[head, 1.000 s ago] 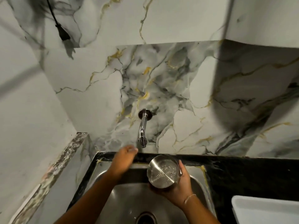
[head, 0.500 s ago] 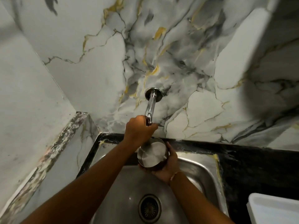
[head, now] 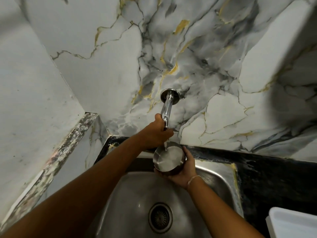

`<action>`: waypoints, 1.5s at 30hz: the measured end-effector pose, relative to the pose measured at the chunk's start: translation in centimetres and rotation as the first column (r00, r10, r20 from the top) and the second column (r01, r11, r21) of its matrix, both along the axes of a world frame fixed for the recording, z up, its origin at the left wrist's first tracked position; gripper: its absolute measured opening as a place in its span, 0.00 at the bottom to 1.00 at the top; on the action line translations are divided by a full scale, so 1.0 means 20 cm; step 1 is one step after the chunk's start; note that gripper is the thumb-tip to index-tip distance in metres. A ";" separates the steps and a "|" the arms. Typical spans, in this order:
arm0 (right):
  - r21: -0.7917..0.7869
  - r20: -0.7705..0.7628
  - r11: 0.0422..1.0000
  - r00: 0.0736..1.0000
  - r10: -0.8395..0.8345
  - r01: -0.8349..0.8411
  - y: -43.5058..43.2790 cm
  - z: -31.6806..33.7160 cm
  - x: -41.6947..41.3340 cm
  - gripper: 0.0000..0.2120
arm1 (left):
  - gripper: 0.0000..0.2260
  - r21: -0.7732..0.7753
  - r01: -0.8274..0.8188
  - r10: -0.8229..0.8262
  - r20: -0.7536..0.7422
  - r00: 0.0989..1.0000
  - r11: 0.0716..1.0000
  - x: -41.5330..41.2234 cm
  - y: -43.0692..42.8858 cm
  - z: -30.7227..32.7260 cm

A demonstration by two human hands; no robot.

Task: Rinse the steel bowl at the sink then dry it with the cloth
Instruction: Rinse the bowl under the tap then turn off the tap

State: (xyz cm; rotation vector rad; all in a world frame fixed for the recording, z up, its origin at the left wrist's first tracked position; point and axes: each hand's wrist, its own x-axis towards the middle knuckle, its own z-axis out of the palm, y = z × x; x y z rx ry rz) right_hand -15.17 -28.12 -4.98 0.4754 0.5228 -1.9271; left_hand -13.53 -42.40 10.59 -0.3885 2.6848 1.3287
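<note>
The small steel bowl (head: 169, 158) is held over the back of the steel sink (head: 214, 170), tilted with its mouth facing me, cupped from below and the right by my right hand (head: 181, 170). A thin stream of water falls from the chrome wall tap (head: 166, 110) into the bowl. My left hand (head: 155, 133) is closed around the tap's lower end, just above the bowl. No cloth is in view.
The sink's round drain (head: 160, 217) lies below the bowl. A black stone counter (head: 267, 179) runs along the back and right of the sink. A white plastic tray (head: 293, 224) sits at the lower right. Marble-patterned walls close in at back and left.
My left hand rose from the sink's rim to grip the tap, and water now runs. My right hand shifted the bowl left, under the spout. The camera tilted down.
</note>
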 end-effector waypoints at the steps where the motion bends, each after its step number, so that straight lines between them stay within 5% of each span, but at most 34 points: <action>1: -0.018 -0.013 1.000 1.000 0.004 -0.004 -0.02 0.01 0.00 0.32 | 0.18 -0.001 0.020 -0.020 0.014 1.000 1.000 0.00 -0.01 0.01; 5: -0.051 -0.089 0.992 0.990 0.110 -0.115 -0.09 0.03 0.04 0.31 | 0.23 -0.001 0.086 -0.086 0.066 0.994 0.996 0.01 -0.04 0.05; 9: 0.085 -0.103 0.973 0.969 0.224 -0.216 -0.01 -0.03 0.08 0.32 | 0.27 0.034 0.100 -0.104 0.109 0.989 0.994 0.03 -0.03 0.08; 14: 0.223 -0.067 0.964 0.984 0.166 -0.147 0.10 -0.05 -0.09 0.34 | 0.27 0.029 0.131 -0.133 0.125 0.983 0.991 0.03 -0.03 0.09; 22: 0.039 -0.153 0.967 0.955 0.255 -0.252 -0.08 0.04 -0.08 0.32 | 0.27 -0.018 0.137 -0.135 0.106 0.985 0.990 0.03 -0.03 0.09; 31: 0.288 -0.145 0.928 0.947 0.285 -0.235 0.16 -0.09 -0.10 0.34 | 0.27 -0.034 0.151 -0.147 0.098 0.984 0.988 0.02 -0.04 0.07; 36: 0.195 -0.163 0.959 0.958 0.238 -0.205 0.10 0.03 -0.17 0.31 | 0.29 0.055 0.155 -0.160 0.099 0.982 0.986 0.01 -0.06 0.06; 40: 0.056 -0.213 0.960 0.936 0.281 -0.276 -0.01 0.13 -0.13 0.33 | 0.25 0.049 0.116 -0.117 0.009 0.993 0.992 0.03 -0.06 0.04; 43: 0.114 -0.243 0.949 0.918 0.314 -0.294 -0.01 0.14 -0.08 0.33 | 0.27 0.083 0.036 -0.027 -0.102 0.994 0.996 0.06 -0.05 0.01; 45: 0.183 -0.248 0.943 0.916 0.317 -0.277 0.01 0.11 -0.04 0.32 | 0.33 -0.028 -0.004 -0.001 -0.187 0.982 1.000 0.07 -0.04 0.00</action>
